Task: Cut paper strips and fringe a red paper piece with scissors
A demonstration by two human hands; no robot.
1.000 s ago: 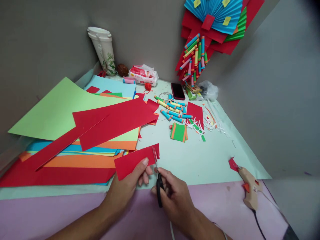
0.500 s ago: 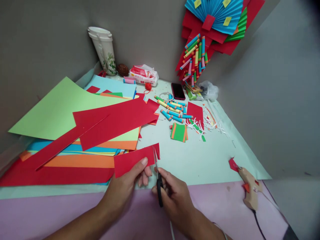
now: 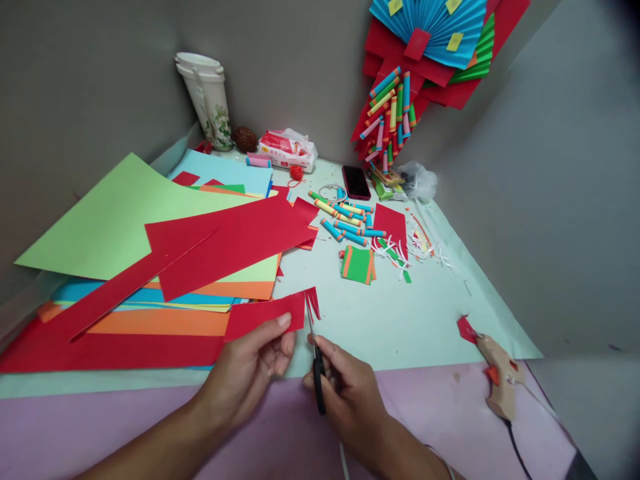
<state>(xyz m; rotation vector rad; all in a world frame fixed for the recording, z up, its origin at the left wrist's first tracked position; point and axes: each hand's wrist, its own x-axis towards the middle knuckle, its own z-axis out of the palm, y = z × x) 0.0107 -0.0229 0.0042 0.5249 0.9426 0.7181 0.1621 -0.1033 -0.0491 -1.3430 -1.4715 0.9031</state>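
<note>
My left hand point(image 3: 253, 363) pinches a red paper strip point(image 3: 267, 312) between thumb and fingers, above the table's front part. At its right end the strip is slit into several thin fringes that splay to the right. In my right hand point(image 3: 350, 383) is a pair of scissors point(image 3: 319, 377) with black handles, fingers wrapped round them. The blades point away from me and lie across the strip just left of the fringes. To the left, large red paper sheets point(image 3: 235, 243) rest on a stack of coloured paper.
A beige glue gun point(image 3: 500, 380) lies at the right, a red scrap at its nozzle. Rolled paper tubes point(image 3: 350, 223), green-orange pieces point(image 3: 358, 265), white paper shreds point(image 3: 395, 257) and a phone point(image 3: 357, 183) are farther back. A tall white cup point(image 3: 207, 100) stands at the back left.
My left hand has shifted slightly left and its fingers have curled in behind the strip. The fringed end now spreads farther apart to the right of the blades.
</note>
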